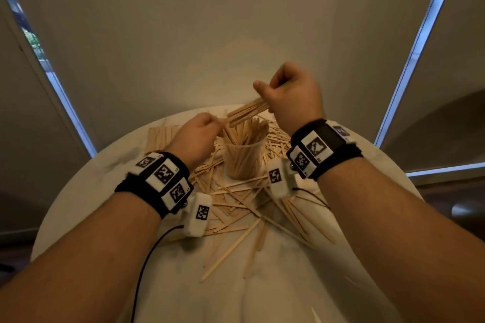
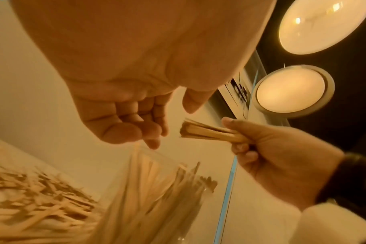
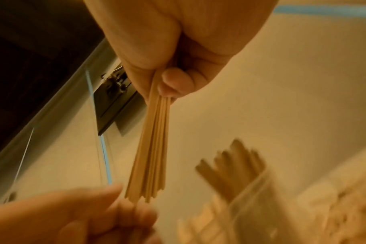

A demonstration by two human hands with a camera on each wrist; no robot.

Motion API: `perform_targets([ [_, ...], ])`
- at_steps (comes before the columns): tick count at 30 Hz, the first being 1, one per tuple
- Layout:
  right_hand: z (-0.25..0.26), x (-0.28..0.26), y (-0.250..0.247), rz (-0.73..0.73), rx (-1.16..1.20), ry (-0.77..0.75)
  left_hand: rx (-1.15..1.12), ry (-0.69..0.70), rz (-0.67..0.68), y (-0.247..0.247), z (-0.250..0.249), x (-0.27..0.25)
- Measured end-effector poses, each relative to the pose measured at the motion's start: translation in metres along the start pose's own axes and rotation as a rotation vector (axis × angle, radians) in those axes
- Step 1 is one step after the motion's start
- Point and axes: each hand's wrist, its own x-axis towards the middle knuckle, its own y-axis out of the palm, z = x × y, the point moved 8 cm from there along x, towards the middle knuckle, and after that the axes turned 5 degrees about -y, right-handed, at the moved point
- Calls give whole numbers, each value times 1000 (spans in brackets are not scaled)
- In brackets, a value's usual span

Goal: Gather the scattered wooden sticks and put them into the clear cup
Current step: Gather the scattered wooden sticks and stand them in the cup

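A clear cup (image 1: pixel 244 160) packed with upright wooden sticks stands at the middle of a round white table (image 1: pixel 288 283). My right hand (image 1: pixel 286 89) grips a bundle of sticks (image 1: pixel 246 110) above the cup's far rim, the bundle slanting down to the left. In the right wrist view the bundle (image 3: pixel 153 148) hangs from my curled fingers (image 3: pixel 175 82) beside the cup (image 3: pixel 246 189). My left hand (image 1: pixel 204 128) hovers left of the cup, just short of the bundle's free end. Its fingers (image 2: pixel 144 132) are loosely curled and hold nothing, close to the bundle (image 2: pixel 207 132).
Loose sticks (image 1: pixel 236 199) lie criss-crossed around the cup and toward the near edge. A flatter patch of sticks (image 1: pixel 160 134) sits at the back left. A black cable (image 1: pixel 147 257) runs under my left forearm. Blinds and window frames stand behind the table.
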Motion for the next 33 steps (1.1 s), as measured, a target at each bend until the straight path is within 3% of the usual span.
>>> perform_targets([
  [2,9,10,-1,62,-175,-99,174,45,79,7,2,2],
  [5,18,13,31,336,-387,-243,384,78,96,13,1,2],
  [7,12,3,59,529,-518,-286,442,83,70,14,-3,4],
  [10,-5,-13,85,671,-736,-375,461,89,73,15,-5,5],
  [12,-24,-16,89,702,-746,-356,450,93,95,15,-5,5],
  [14,-40,-15,89,734,-642,-217,436,101,117,17,-4,6],
  [16,-42,-15,95,804,-606,-175,434,101,129,17,-4,7],
  [19,-29,-12,102,801,-520,-234,437,97,132,15,-4,9],
  [27,-24,-2,90,699,-335,-221,442,104,147,9,-5,9],
  [33,-29,-3,88,747,-471,-321,420,106,121,5,-7,8],
])
